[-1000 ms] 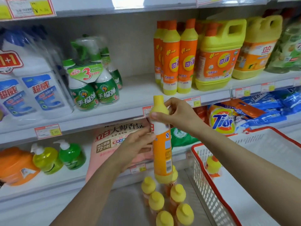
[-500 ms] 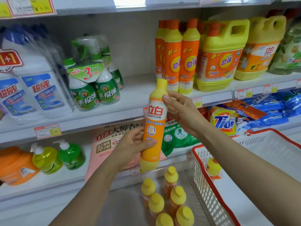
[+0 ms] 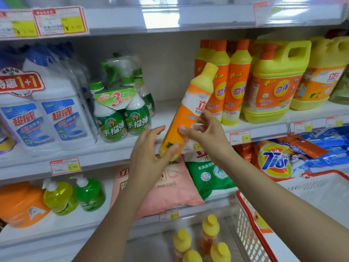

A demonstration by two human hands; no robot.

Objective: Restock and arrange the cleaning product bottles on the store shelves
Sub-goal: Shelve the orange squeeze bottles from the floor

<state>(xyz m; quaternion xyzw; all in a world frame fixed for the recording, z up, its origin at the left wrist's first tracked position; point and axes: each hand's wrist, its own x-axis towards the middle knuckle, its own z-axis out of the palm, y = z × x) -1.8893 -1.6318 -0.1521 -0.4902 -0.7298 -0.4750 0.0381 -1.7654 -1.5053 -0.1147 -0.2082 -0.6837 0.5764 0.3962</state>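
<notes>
Green spray bottles (image 3: pixel 122 118) stand on the middle shelf (image 3: pixel 164 112). The left hand (image 3: pixel 149 156) grips the base of the orange detergent bottle (image 3: pixel 188 110), with the thumb across it and the fingers barely bent. The bottle is tilted, cap up-right, before the shelf edge. The right hand (image 3: pixel 205 133) pinches its midsection. Shelved orange bottles (image 3: pixel 232 82) stand just behind.
</notes>
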